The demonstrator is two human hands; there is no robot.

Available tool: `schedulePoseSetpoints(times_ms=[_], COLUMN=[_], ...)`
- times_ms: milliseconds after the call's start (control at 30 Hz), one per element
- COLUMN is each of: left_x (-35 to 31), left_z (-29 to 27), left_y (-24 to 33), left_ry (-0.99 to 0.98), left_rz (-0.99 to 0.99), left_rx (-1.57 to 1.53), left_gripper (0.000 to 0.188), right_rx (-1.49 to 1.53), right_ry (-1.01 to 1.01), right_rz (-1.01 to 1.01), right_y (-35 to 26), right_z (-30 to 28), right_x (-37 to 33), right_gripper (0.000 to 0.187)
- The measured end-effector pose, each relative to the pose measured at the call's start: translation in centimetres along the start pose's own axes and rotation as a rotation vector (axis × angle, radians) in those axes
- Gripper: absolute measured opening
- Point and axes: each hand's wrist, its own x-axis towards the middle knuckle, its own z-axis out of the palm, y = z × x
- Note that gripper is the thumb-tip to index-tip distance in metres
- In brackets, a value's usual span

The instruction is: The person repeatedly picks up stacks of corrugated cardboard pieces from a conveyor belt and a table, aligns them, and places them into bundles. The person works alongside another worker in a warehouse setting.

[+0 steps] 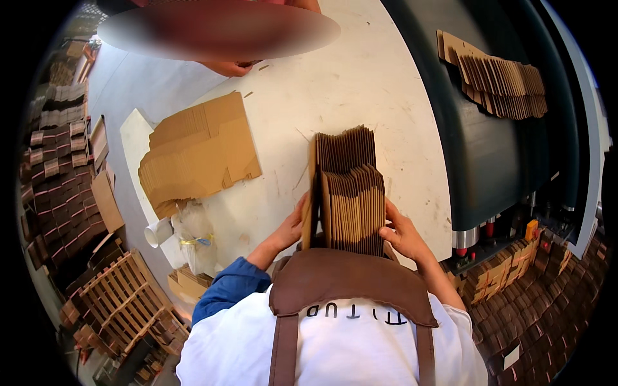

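From where I stand, the brown apron point(351, 276) comes first, its bib close against the bottom of a cardboard bundle point(353, 209), folded pieces packed on edge at the near side of the white bench point(399, 128). The left hand point(283, 229) presses the bundle's left side, where one outer sheet point(309, 196) leans a little apart; some of its fingertips are hard to make out. The right hand point(405, 237) is half-curled against the other side, thumb toward the near edge. So the pair clamp it between them. If that squeeze slackened, I'd expect the pieces to fan out, and the outer sheet looks likeliest to slip first. Pressing too hard could bow the middle.

Farther left, a flat cardboard stack point(206, 151) lies beside a clear plastic bag point(195, 235). Beyond, a co-worker's hand point(230, 67) rests over the bench, while more folded cardboard point(502, 83) lies fanned on the dark machine point(476, 174) at right.
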Motion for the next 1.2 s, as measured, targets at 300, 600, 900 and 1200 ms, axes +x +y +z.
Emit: schedulePoseSetpoints(times_ms=[300,600,900,1200], left_x=[1.2,9.6,8.8,4.4], left_z=[3.0,-3.9,-4.0,2.2], left_y=[0.8,12.8,9.9,1.9], left_ry=[0.213,-0.124,0.239,0.477], left_rz=[0.003,0.609,0.562,0.651], left_rx=[-0.122,0.238,-0.052,0.173], left_gripper=[0.063,0.059,0.072,0.059], right_rx=[-0.071,-0.069,0.004,0.001], right_ry=[0.03,0.037,0.075,0.116], right_rz=[-0.01,0.009,0.003,-0.084], right_y=[-0.1,-1.0,-0.1,-0.7], right_z=[0.9,0.5,0.1,3.7], right_x=[0.1,0.1,0.1,2.7], right_gripper=[0.095,0.093,0.073,0.081])
